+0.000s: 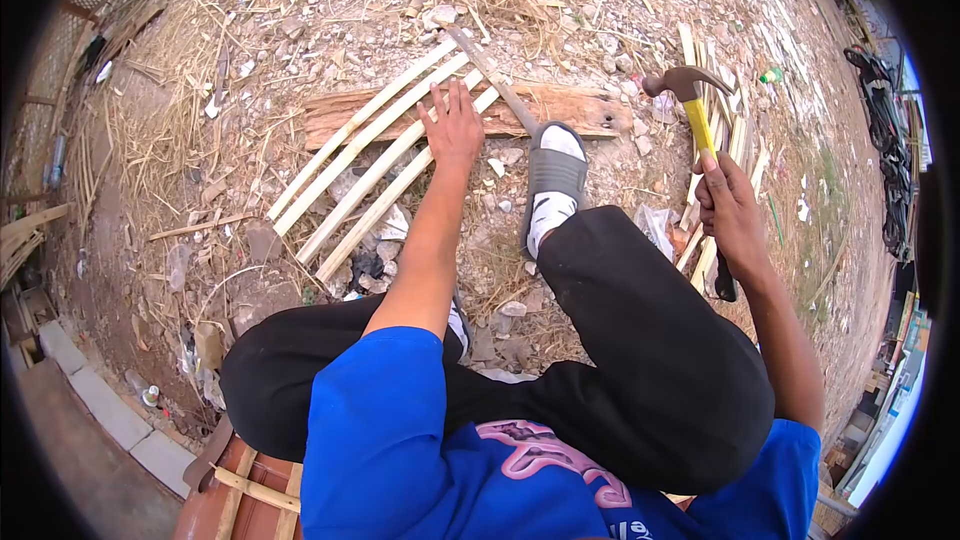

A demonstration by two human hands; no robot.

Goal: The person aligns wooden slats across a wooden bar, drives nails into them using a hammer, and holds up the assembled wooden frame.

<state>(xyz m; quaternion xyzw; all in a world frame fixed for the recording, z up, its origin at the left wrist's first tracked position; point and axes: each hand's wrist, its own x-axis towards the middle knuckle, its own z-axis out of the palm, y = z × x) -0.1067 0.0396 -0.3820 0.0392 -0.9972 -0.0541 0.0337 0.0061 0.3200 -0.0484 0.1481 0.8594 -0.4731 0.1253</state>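
My right hand (pixel 735 205) is closed around the handle of a claw hammer (pixel 701 122) with a yellow shaft and a rusty brown head, raised to the right of my knee. My left hand (pixel 456 135) lies with fingers spread on the ends of several pale wooden slats (pixel 365 180), which run side by side toward the lower left. Beneath their far ends a weathered wooden board (pixel 590 112) lies across the ground. A greyish flat wood strip (pixel 495 78) crosses that board at a slant, its near end at my grey slide sandal (pixel 557 175).
More pale slats (pixel 738 130) lie in a loose pile at the right, under and beyond the hammer. Stones, straw and litter cover the ground. A reddish wooden piece with slats (pixel 255 490) is at the lower left, beside concrete blocks (pixel 110 408). Black cables (pixel 880 130) hang at far right.
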